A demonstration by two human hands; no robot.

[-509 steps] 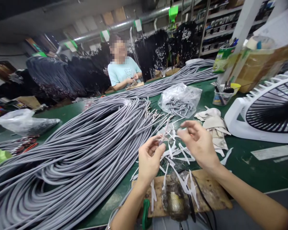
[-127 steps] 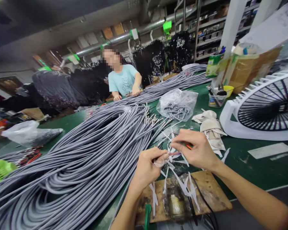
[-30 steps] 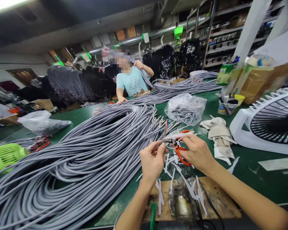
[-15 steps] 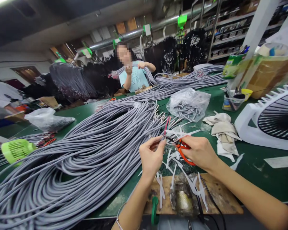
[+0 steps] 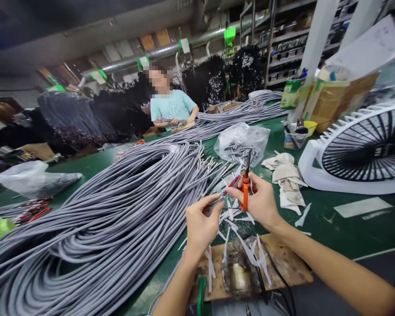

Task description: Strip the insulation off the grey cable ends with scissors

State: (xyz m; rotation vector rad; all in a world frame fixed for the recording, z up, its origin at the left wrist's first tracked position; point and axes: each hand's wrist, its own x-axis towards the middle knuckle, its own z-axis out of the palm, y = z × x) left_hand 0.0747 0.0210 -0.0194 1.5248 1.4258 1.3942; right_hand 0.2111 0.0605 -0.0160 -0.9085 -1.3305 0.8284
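Observation:
My left hand (image 5: 202, 226) is closed in a pinch on the end of a grey cable, most of it hidden by the fingers. Red and purple wires (image 5: 232, 185) come out of that end towards my right hand (image 5: 260, 197). My right thumb and fingertips touch these wires. The same hand is wrapped round orange-handled cutters (image 5: 245, 191), their dark jaws pointing up. Close by on the left lies a large coil of grey cables (image 5: 131, 202), its cut ends facing my hands. White plastic scraps (image 5: 232, 210) lie scattered below the wires.
A wooden board (image 5: 289, 259) with a dark, stained block sits at the front edge. To the right stand a white fan (image 5: 311, 169) and folded cloths (image 5: 286, 173). Behind my hands is a clear bag of short pieces (image 5: 240, 145). A co-worker (image 5: 174, 107) is across the table.
The cutters have swung upright, away from the wires, and my right fingertips have come onto the wires. My view has turned right. The co-worker's hands have lowered.

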